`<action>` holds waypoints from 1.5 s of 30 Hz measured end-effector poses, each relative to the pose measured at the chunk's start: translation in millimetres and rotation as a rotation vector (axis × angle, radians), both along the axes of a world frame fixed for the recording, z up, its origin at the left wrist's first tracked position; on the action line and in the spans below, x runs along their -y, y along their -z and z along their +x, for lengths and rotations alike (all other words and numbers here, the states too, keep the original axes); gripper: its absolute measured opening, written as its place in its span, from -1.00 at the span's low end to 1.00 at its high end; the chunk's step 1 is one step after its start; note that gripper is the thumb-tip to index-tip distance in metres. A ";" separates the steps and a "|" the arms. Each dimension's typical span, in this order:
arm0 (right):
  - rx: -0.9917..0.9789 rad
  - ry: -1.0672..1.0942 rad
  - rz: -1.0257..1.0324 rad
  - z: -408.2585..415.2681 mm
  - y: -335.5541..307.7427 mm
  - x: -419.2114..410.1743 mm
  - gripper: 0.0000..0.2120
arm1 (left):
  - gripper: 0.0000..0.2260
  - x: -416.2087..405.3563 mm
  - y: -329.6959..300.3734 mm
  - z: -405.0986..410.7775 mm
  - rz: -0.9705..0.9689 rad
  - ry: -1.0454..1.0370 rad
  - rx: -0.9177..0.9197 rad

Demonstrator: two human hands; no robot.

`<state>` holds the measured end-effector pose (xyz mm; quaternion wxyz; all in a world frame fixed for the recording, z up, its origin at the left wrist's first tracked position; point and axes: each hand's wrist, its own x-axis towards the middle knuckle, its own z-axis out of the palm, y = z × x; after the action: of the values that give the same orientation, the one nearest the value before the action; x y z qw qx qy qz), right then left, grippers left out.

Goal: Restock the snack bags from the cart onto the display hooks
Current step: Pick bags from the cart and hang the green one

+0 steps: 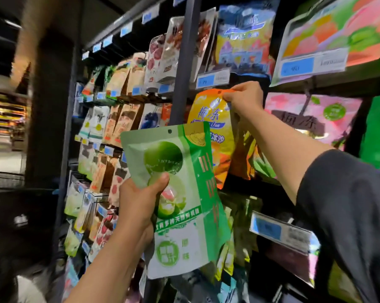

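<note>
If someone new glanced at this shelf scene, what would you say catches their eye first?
Most likely the large green snack bag at centre, held up by the left hand gripping its lower left side. Next, the right hand pinching the top edge of an orange-yellow bag just under a price tag, among packed rows of hanging snack bags.

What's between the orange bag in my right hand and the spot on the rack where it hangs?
Nothing visible. The right hand pinches the orange snack bag by its top edge, just under the price tag. The hook itself isn't visible.
</note>
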<state>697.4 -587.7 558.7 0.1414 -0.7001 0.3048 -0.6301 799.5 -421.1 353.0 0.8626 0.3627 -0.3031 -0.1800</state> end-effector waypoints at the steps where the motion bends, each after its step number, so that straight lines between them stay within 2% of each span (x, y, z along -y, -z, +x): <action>1: -0.016 0.013 0.000 1.9 -3.4 3.2 -0.83 | -0.82 2.6 -1.0 0.6 -0.006 0.001 -0.009; 4: -0.013 0.018 0.006 7.5 -14.1 10.9 -0.80 | -0.83 9.0 -2.8 3.5 0.005 -0.005 -0.014; 13: -0.017 0.116 0.058 16.6 -19.3 30.7 -0.90 | -0.88 27.6 -7.8 3.7 0.052 0.021 0.004; 28: -0.019 0.140 -0.026 20.3 -24.4 41.9 -0.89 | -0.90 43.7 -6.3 3.3 0.057 0.040 0.003; 33: -0.082 0.179 -0.073 20.2 -15.3 43.4 -0.95 | -0.90 43.5 -2.9 4.7 0.058 0.044 0.011; 38: -0.101 0.242 -0.089 26.1 -22.4 40.5 -0.70 | -0.90 46.5 -3.8 7.5 0.066 0.036 0.007; 39: -0.102 0.243 -0.086 26.0 -22.4 41.4 -0.72 | -0.90 47.3 -4.3 8.0 0.066 0.037 0.007; 41: -0.103 0.254 -0.075 24.1 -19.3 46.4 -0.90 | -0.89 49.1 -5.3 9.0 0.060 0.038 0.008; 45: -0.104 0.306 -0.007 16.9 -9.1 65.6 -0.78 | -0.89 52.2 -4.0 11.6 0.064 0.042 0.002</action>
<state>714.2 -653.3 567.8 0.0255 -0.6777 0.4126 -0.6081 811.1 -473.3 357.0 0.8463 0.3839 -0.3058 -0.2072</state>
